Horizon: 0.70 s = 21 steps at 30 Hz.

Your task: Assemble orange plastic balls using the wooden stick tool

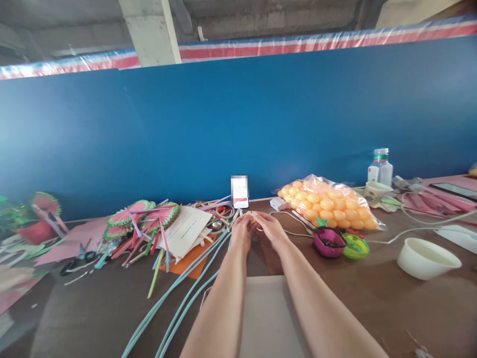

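Observation:
Both of my arms reach forward over the table, and the hands meet near its far side. My left hand (pixel 242 231) is closed, its fingertips pinched together against those of the right. My right hand (pixel 270 229) is closed too, thumb and fingers bent inward. Between the fingertips there is something tiny, too small to make out. Just beyond the hands a white upright device (pixel 240 203) leans by the blue panel. Several long pale teal strips (pixel 178 286) run from beside my left hand towards the table's front edge. A white cable (pixel 288 214) curves past my right hand.
To the right are a bag of orange balls (pixel 328 203), a purple basket (pixel 328 243), a yellow-green basket (pixel 356 245) and a white bowl (pixel 428 258). Left lie pink-and-green paper fans (pixel 132 213), printed paper (pixel 185 226), an orange sheet (pixel 194 263) and scissors (pixel 80 258). A blue panel (pixel 238 119) stands behind.

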{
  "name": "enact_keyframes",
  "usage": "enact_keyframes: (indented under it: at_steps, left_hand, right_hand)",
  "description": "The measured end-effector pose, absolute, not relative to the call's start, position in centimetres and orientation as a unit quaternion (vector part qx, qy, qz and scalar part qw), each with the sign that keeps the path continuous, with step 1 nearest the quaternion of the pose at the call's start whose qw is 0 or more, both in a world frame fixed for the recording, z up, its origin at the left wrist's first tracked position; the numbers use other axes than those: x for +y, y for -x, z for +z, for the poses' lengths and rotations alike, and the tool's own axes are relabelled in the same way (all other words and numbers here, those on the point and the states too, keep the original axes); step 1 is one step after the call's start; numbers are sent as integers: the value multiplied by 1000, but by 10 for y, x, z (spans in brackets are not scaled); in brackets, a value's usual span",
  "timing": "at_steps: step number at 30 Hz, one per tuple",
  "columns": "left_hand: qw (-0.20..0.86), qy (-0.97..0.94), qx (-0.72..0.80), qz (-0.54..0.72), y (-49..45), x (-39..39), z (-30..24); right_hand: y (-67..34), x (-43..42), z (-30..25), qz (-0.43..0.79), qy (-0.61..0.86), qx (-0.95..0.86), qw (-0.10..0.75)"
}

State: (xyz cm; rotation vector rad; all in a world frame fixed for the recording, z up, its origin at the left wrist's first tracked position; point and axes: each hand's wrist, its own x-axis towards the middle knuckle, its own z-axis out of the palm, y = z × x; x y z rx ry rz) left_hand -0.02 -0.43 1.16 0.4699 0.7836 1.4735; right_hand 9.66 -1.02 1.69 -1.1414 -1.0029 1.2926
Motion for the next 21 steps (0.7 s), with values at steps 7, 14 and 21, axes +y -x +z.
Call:
enact_keyframes:
  at_steps: [7,14,21]
  left_hand:
    - [659,-213,324,645,0,-3,9]
    - [661,-203,328,644,2,-4,11]
    - [664,-217,313,643,2,-2,7]
  right_hand:
    - [-98,-9,15,539,491,-426,536]
    - [-99,-9,13,546,473,-455,521]
    - [-101,-7,9,517,484,-478,519]
